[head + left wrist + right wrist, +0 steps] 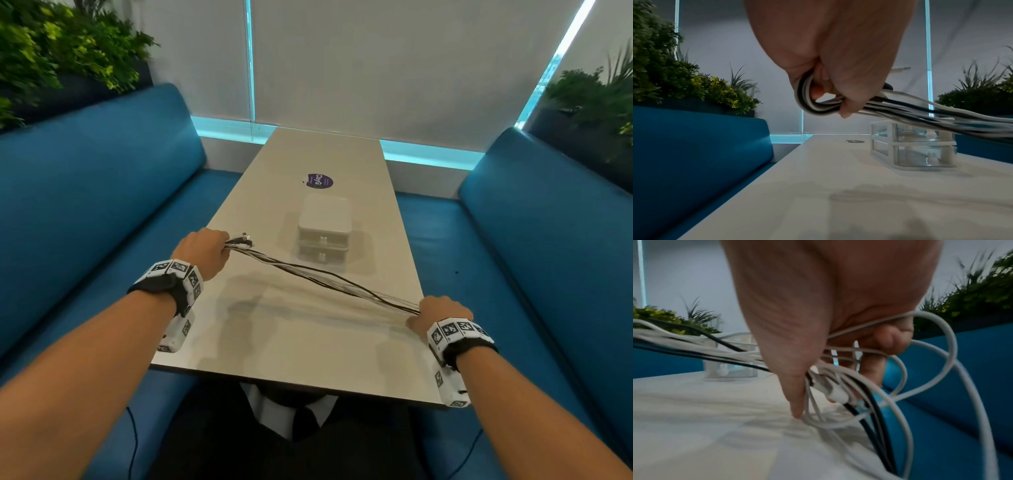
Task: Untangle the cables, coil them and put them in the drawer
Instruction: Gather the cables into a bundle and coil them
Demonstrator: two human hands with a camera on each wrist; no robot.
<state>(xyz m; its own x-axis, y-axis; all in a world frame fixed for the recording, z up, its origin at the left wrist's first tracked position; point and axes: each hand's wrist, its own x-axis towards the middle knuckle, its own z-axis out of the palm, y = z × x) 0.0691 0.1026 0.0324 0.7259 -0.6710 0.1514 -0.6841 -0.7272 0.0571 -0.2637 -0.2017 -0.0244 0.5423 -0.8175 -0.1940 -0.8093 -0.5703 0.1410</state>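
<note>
Cables [329, 277] stretch from my left hand [202, 253] at ten o'clock to my right hand [438, 313], both fists clamped; I separate strands before coiling.

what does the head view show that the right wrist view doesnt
Only the head view: the left hand gripping the far end of the cables, and a purple sticker.
Only the right wrist view: slack white loops hanging past the right hand.
Both: the bundle, the drawer unit and the table.
</note>
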